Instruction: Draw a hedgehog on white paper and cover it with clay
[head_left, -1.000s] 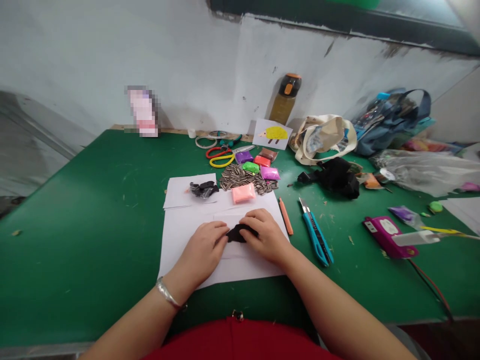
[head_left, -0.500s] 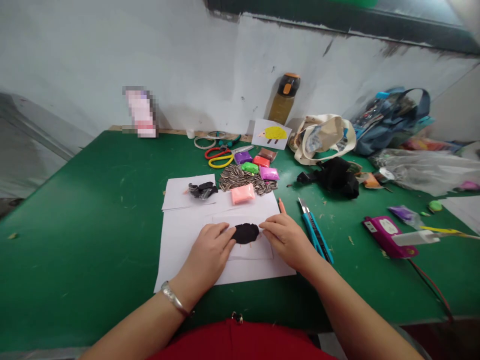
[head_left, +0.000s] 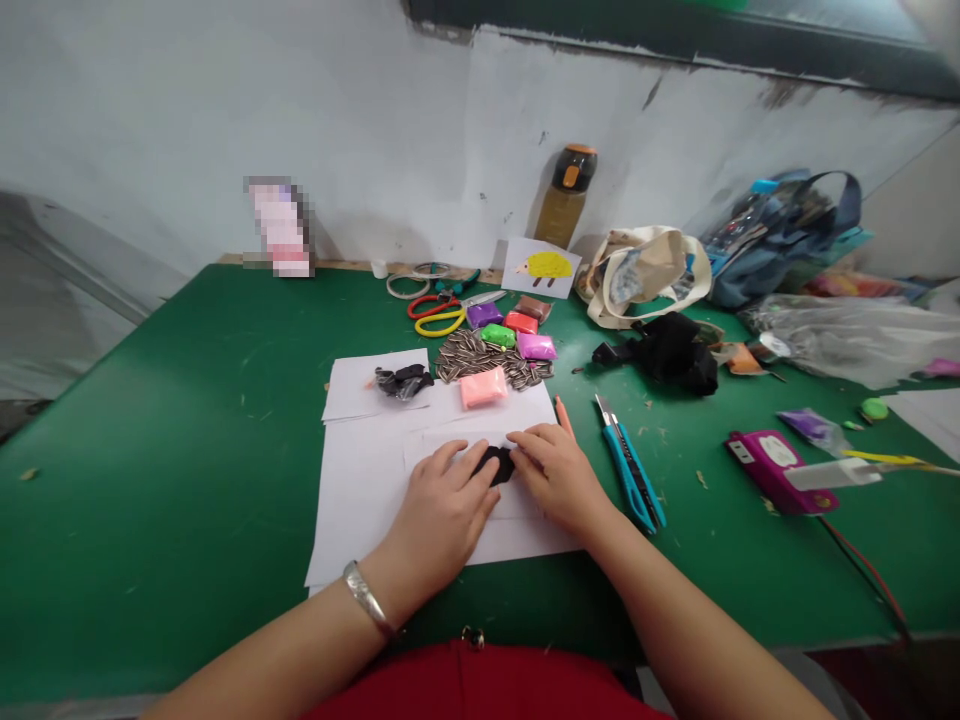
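Observation:
A flat piece of black modelling clay point(head_left: 495, 466) lies on a small sheet of white paper point(head_left: 517, 508) in front of me. My left hand point(head_left: 448, 500) rests over its left side, fingers stretched out and slightly apart, covering much of it. At its right edge, the fingers of my right hand point(head_left: 556, 474) are bent together and touch the clay; their tips are partly hidden. Larger white sheets point(head_left: 360, 490) lie underneath. Beyond the hands are a packet of peach clay point(head_left: 483, 387) and a crumpled wrapper with black clay point(head_left: 403, 381).
Several coloured clay packets point(head_left: 498, 335) sit on a heap of small metallic pieces point(head_left: 469, 355), near scissors point(head_left: 442, 316). A blue utility knife point(head_left: 630, 470) and an orange pen point(head_left: 564, 416) lie to the right, with a magenta device point(head_left: 772, 455) farther over. A hedgehog picture point(head_left: 541, 267) leans behind.
My left hand has moved right and over the black clay, hiding more of it. My right hand has shifted slightly left against the clay's edge.

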